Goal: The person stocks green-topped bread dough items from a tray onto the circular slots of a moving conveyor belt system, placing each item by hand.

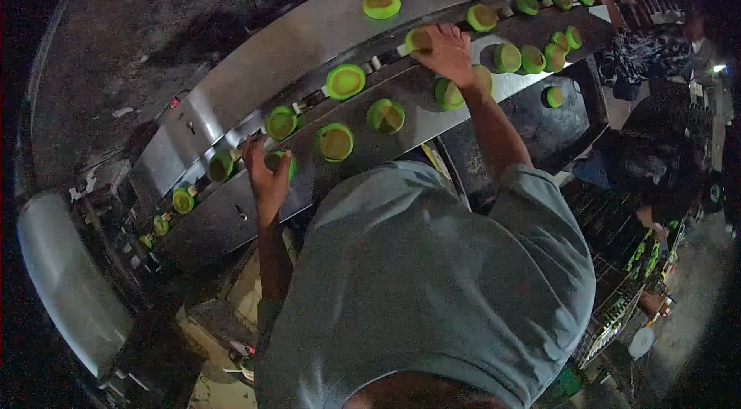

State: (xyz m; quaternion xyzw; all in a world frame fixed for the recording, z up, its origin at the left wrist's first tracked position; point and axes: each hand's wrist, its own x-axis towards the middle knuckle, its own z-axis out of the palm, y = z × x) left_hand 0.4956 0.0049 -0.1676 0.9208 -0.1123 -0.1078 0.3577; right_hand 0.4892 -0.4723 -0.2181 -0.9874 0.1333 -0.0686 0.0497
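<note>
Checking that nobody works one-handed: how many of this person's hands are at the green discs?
2. The left hand touches a green disc; the right hand rests on another disc farther along. Neither is hidden.

A long steel conveyor table [255, 92] runs diagonally through a dim workshop, with a dark gritty floor [116, 31] beyond its far edge and racks [617, 285] at right.

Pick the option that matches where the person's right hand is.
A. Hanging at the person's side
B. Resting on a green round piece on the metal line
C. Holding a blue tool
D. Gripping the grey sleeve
B: the right hand is stretched out over the metal line, its fingers on a green round piece.
</note>
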